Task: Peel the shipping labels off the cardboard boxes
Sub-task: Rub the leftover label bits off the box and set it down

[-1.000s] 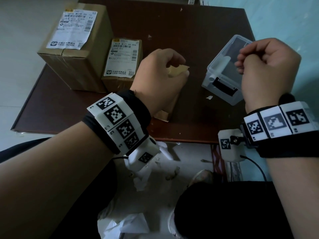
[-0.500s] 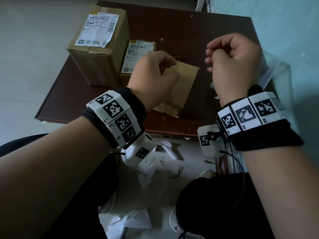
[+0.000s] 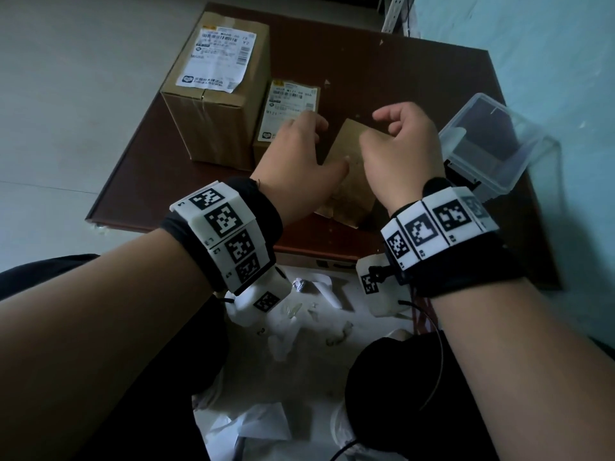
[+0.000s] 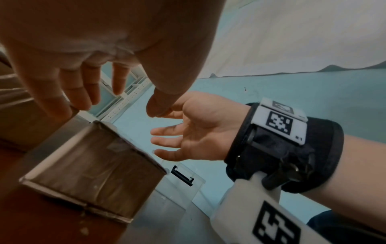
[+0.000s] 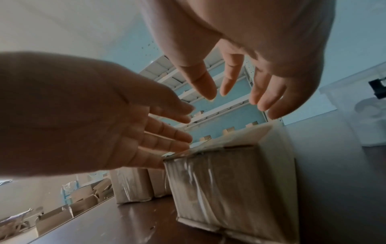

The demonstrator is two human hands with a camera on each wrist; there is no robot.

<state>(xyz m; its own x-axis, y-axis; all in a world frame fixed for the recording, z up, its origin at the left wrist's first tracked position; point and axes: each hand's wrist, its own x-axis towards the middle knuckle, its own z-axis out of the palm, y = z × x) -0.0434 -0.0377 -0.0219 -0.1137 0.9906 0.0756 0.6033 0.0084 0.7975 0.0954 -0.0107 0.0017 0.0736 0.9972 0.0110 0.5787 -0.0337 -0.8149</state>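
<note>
From the head camera, my left hand and my right hand hang over the bare box nearest me on the worktop. Its top shows no label. Both grips are loose, fingers relaxed, holding nothing. Beyond my left grip stand the small box and the tall box, each with its shipping label on top: the small label and the large label. Beside my right grip is a clear plastic tub.

From the left wrist, my left fingers hang slack just above the far edge of the bare box, and my right palm faces it, open and empty. I cannot tell whether any fingertip touches the cardboard.

From the right wrist, my right fingers are spread above the same box, whose taped side looks slick.

The risks as I judge them: reaching past this box for a labelled one, my wrist gear could knock it toward the near edge. A label pulled fast or from a poorly lifted corner may tear and leave scraps. And the small box is light, so peeling one-handed could drag it along.
</note>
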